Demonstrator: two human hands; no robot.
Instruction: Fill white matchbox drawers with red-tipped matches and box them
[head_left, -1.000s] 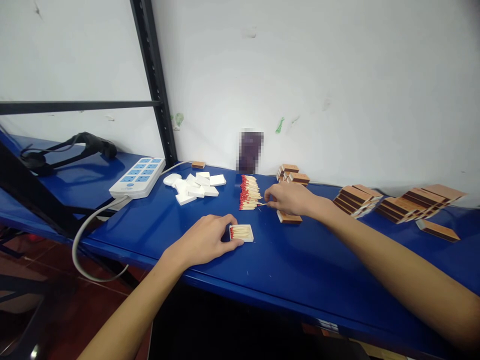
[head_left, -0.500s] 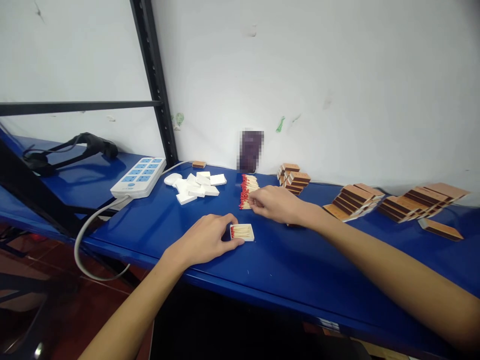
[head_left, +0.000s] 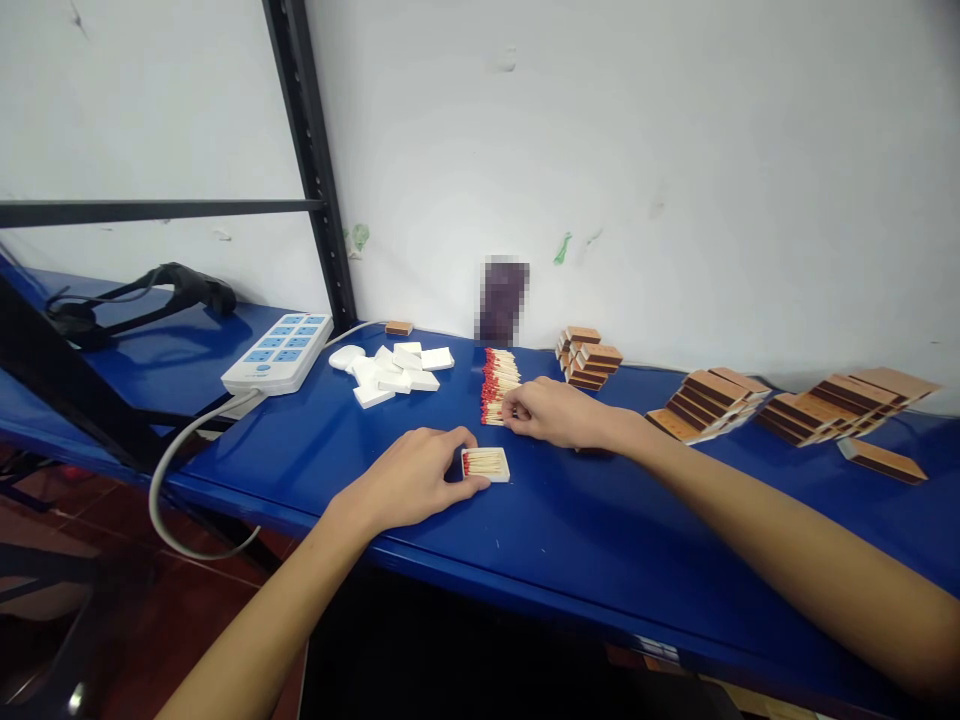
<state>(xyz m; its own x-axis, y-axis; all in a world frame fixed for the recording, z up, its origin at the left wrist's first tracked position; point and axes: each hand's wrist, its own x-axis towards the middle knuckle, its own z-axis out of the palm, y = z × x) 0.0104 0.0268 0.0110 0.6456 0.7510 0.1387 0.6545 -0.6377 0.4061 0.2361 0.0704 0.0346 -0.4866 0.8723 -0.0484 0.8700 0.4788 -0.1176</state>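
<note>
My left hand (head_left: 418,472) lies on the blue shelf, thumb and fingers closed around the left end of a small white matchbox tray (head_left: 505,477). Inside the tray is a layer of matches (head_left: 484,463), red heads to the left. Just beyond it, a long pile of loose matches (head_left: 498,374) runs away from me, its red heads also on the left. My right hand (head_left: 553,412) is at the near right edge of this pile, fingers pinched on matches there; how many is hidden by the fingers.
White matchbox trays (head_left: 397,372) lie heaped at the left, near a power strip (head_left: 281,357). Brown matchboxes stand in stacks (head_left: 589,357) at the back and further right (head_left: 709,400). A single matchbox (head_left: 885,460) lies far right. A black rack post (head_left: 319,170) rises at the left.
My right hand has shifted slightly down and to the right along the pile, and some near matches have come toward me. My left hand and the tray hold still.
</note>
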